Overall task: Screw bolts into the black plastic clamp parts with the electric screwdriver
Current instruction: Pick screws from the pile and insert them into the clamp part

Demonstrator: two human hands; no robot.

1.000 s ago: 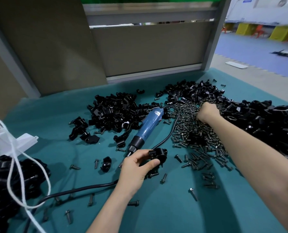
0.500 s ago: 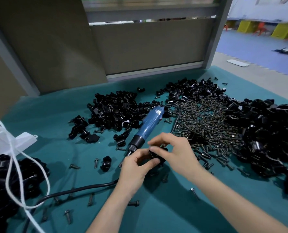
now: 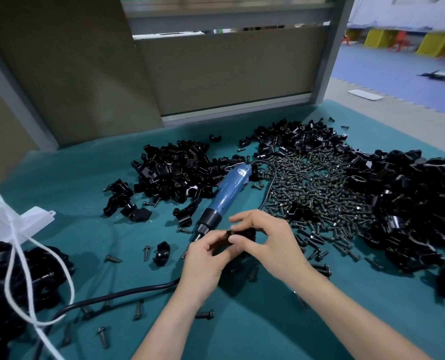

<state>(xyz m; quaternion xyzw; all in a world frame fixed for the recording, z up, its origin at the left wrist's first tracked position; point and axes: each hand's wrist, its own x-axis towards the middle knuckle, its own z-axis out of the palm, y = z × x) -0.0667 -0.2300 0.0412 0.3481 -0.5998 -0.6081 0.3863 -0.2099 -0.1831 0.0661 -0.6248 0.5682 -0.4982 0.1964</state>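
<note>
Our left hand [image 3: 205,258] and right hand [image 3: 265,242] pinch one black clamp part [image 3: 242,233] near the counter's [image 3: 86,229] middle; light, rigid, best gripped by its sides.

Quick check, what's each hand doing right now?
Left hand: closed on the black clamp part.
Right hand: fingers pinched at the same clamp part; whether it holds a bolt cannot be told.

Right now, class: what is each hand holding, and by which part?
Both the left hand and the right hand pinch one black clamp part by opposite sides with their fingertips; the electric screwdriver lies unheld.
</note>
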